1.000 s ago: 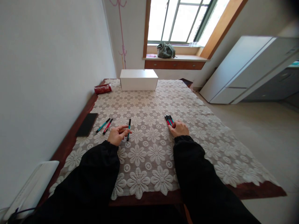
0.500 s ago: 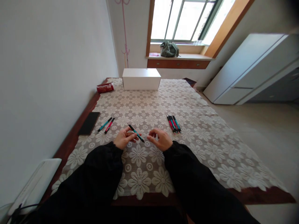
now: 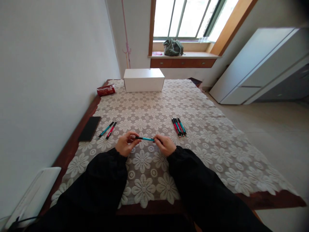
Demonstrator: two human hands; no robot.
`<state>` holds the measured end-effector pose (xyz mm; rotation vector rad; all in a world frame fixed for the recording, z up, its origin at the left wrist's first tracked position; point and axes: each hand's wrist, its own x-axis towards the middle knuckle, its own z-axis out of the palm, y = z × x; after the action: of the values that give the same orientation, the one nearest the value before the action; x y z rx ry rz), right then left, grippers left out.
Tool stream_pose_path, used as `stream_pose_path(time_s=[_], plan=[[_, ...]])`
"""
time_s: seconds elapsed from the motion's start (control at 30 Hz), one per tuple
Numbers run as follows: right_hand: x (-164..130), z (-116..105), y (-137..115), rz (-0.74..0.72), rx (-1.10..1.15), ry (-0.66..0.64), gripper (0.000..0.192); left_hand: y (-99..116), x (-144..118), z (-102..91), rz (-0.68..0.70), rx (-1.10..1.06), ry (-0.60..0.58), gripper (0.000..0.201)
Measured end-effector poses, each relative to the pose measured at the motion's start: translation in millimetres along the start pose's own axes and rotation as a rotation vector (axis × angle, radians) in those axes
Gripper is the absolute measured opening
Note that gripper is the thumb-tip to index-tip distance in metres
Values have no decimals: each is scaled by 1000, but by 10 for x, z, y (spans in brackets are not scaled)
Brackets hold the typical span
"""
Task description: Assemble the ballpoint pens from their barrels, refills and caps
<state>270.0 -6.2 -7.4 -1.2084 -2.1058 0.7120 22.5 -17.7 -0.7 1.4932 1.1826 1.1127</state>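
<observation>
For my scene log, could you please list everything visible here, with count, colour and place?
held pen: one, teal and black, level between both hands
pen pair: two, teal and red, left on cloth
pen bundle: several, red, teal, black, right on cloth
phone: one, black, table's left edge
box: one, white, far end
packet: one, red, far left
cloth: one, cream lace, over table
bag: one, grey-green, windowsill
cabinet: one, white, right
left hand: grips pen's left end
right hand: grips pen's right end
</observation>
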Motion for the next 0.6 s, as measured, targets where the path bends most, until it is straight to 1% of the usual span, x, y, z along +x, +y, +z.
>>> stream_pose_path(time_s=[0.07,0.2,0.3,0.4,0.5,0.6], plan=[[6,-13,10,9,-12,6,27,-17,-22,4,98,180,16,26],[14,-1,42,4,-8,-4,31,-57,-40,-25,226,411,-38,14],[19,22,81,3,19,-23,28,-69,-36,-61,276,574,-81,12],[25,42,113,21,31,-41,27,-47,-30,-78,296,700,-101,11],[26,59,128,29,45,-36,26,-13,-25,-75,310,782,-123,17],[21,76,131,24,58,-15,22,0,-17,-71,299,829,-160,36]])
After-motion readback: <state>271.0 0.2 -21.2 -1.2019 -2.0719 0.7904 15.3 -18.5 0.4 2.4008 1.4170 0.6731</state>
